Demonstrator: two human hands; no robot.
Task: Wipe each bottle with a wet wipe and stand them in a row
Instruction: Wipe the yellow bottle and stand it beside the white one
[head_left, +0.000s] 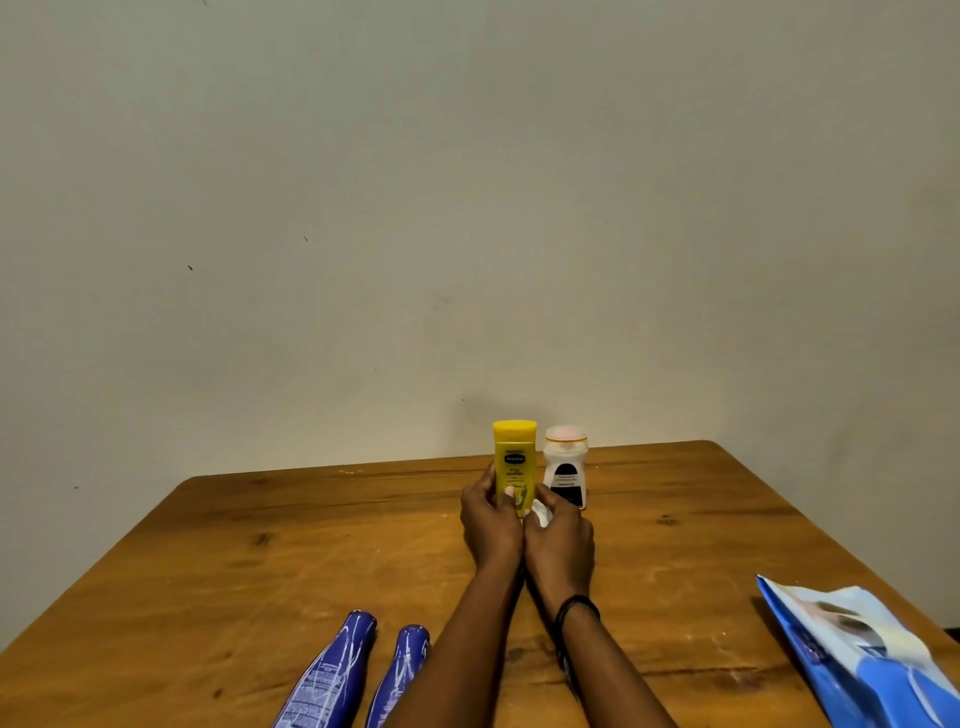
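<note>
Yellow bottle (514, 451) stands upright at the far side of the table (311, 545), just beside the white bottle (565, 474). Left hand (488, 519) grips its lower body. Right hand (562, 535) is clenched round the wipe (539, 512) at its base.

Risks:
- The gap between the bottles is narrow, so a careless withdrawal of the right hand could knock the white bottle over.
- A tall bottle on a small base may topple if released off-balance.
- A damp surface may slip.

Two blue bottles (332, 670) (402, 665) lie flat near the front, not yet in the row.
</note>
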